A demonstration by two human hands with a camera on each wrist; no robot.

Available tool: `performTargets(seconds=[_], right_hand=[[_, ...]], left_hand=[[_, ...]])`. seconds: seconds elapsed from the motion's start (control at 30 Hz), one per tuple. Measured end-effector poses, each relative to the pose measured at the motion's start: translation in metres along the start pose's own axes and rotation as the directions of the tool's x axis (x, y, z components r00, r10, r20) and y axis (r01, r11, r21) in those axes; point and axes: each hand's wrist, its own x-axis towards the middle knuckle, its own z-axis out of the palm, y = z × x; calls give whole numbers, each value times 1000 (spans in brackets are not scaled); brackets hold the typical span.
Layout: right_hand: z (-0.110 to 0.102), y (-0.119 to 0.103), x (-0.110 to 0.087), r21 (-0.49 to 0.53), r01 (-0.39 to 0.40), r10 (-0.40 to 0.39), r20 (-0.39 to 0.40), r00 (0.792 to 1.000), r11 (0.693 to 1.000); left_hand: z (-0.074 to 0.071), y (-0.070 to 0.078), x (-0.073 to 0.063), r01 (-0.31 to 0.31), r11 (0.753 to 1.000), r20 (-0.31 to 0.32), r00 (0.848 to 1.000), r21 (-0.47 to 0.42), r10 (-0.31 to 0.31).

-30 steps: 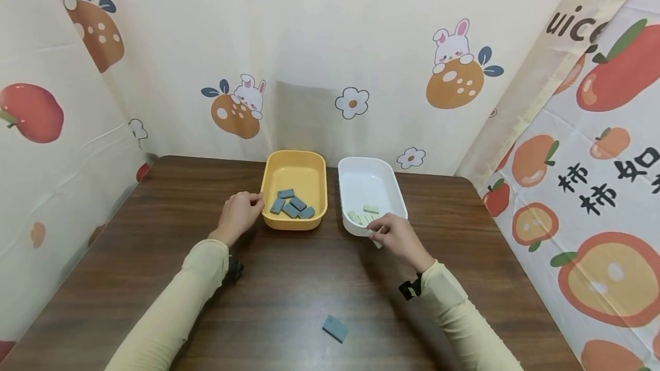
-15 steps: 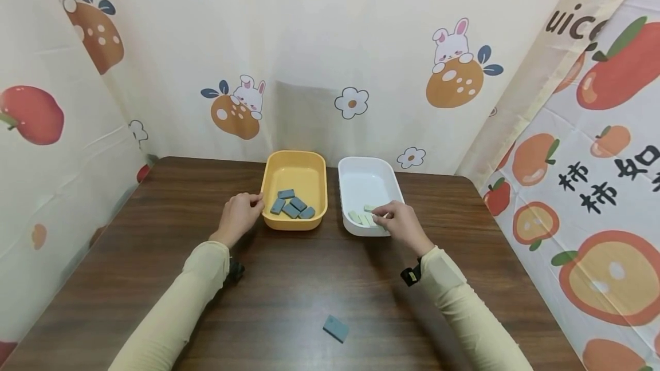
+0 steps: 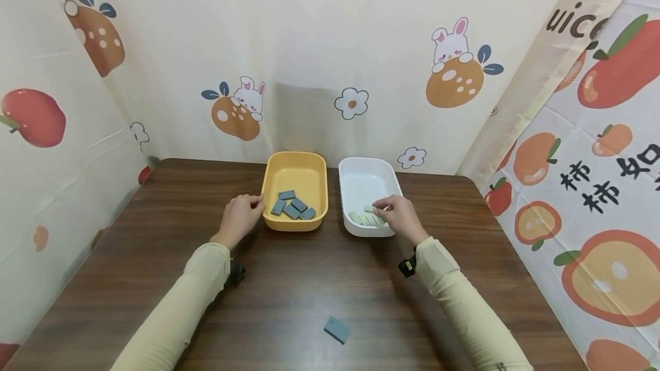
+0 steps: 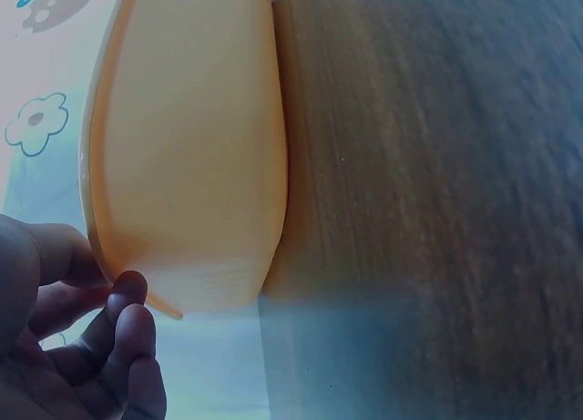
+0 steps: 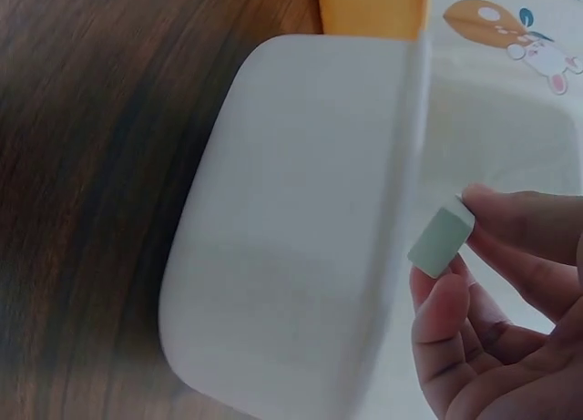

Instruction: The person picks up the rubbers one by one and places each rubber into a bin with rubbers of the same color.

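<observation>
My left hand (image 3: 240, 219) pinches the left rim of a yellow plastic bin (image 3: 299, 175). Up close, the left wrist view has its thumb and fingertips on the edge of the bin (image 4: 187, 147). Several dark grey-blue blocks (image 3: 291, 210) lie in the near end of that bin. Over the near right side of a white bin (image 3: 363, 179), my right hand (image 3: 404, 219) holds a pale green block (image 5: 443, 238) between thumb and fingers, seen in the right wrist view. Several more pale green blocks (image 3: 363, 220) are inside the white bin, partly covered by the fingers.
One grey-blue block (image 3: 337, 330) lies alone on the dark wooden table (image 3: 278, 291), near its front. Both bins stand side by side at the back edge, with a narrow gap between them. A printed curtain (image 3: 309, 44) hangs right behind.
My right hand has moved from the near rim of the white bin forward over its inside, carrying the pale green block. The left hand has stayed on the yellow bin's rim.
</observation>
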Motion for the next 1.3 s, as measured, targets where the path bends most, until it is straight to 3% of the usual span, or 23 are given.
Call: performTargets(seconds=[0.33,0.6,1.3], right_hand=[[9,12,19,21,-19,19,-5,1000,1000],[17,15,32,28,-65,64,47,997,997],[41,16,59,-3,-79,79,109,991,997]], left_hand=[[2,-1,0,-33,999,-11,999,-5,33],[1,0,0,-15,1000,-18,1000,-15,15],[6,-3,0,-11,1000,-42,999,12,12]])
